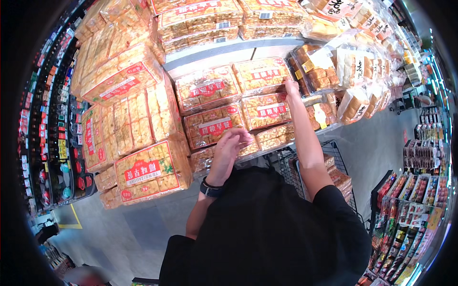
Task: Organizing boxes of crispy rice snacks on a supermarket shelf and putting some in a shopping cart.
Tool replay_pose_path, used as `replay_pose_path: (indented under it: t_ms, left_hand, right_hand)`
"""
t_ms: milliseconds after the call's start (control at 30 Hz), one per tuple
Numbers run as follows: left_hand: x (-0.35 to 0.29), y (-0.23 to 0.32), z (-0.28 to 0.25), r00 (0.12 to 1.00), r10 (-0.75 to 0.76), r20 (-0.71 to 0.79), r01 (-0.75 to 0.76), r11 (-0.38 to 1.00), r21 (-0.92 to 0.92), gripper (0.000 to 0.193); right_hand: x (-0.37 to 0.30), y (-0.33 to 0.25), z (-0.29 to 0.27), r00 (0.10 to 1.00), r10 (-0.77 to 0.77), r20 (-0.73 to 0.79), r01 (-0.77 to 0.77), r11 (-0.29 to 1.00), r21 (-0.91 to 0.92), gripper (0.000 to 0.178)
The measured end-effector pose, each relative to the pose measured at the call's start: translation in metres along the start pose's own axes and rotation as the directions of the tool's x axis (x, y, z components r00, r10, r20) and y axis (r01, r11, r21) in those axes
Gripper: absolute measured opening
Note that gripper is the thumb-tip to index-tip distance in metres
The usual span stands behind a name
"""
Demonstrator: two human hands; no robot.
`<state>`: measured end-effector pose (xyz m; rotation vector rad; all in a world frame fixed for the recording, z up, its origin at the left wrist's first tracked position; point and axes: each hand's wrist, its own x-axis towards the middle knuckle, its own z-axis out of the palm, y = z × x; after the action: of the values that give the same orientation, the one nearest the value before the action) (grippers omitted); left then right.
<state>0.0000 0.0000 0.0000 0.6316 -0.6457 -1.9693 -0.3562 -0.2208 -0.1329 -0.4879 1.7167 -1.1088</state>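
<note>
Clear-wrapped packs of golden, cube-cut pastry with red labels lie in stacked rows on the shelf before me. My right hand [292, 89] reaches out to the right end of the far right pastry pack [261, 75], its bent fingers closed at the edge; the fingertips are partly hidden. My left hand [232, 144] hovers over the front row, fingers loosely curved and holding nothing. Just beyond it is a nearer pastry pack [212, 127]. Another pack [207, 89] sits behind that one, left of the pack at my right hand.
Taller stacks of pastry packs [143, 167] rise at the left. Clear boxes of brown rolls [318, 69] and bagged bread loaves [355, 66] stand on the right. A wire cart [286, 167] with packs inside is below my right arm. Snack racks [410, 209] line the far right.
</note>
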Motion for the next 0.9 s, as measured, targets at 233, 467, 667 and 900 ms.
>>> replay_pose_path:
  t_ms: [233,467,667,900]
  left_hand:
    - [-0.002,-0.011,0.000,0.999,-0.022,-0.032,0.020,0.998,-0.060,0.021]
    - [0.007,-0.014,0.014,0.997,-0.070,0.044,0.071,0.997,-0.039,0.022]
    - [-0.005,-0.014,0.007,0.999,-0.041,-0.007,0.041,0.999,-0.031,0.024]
    - [-0.006,-0.018,0.010,0.999,-0.051,-0.016,0.051,0.999,-0.015,0.025]
  right_hand:
    - [-0.020,-0.014,0.007,0.977,-0.211,-0.046,0.211,0.889,0.406,0.031]
    - [-0.044,-0.004,0.053,0.998,-0.069,-0.004,0.052,0.709,0.703,0.050]
    - [-0.082,-0.005,0.080,0.991,-0.101,-0.090,0.135,0.753,0.644,0.076]
    - [-0.147,-0.033,0.055,0.921,-0.336,-0.198,0.386,0.709,0.590,0.080]
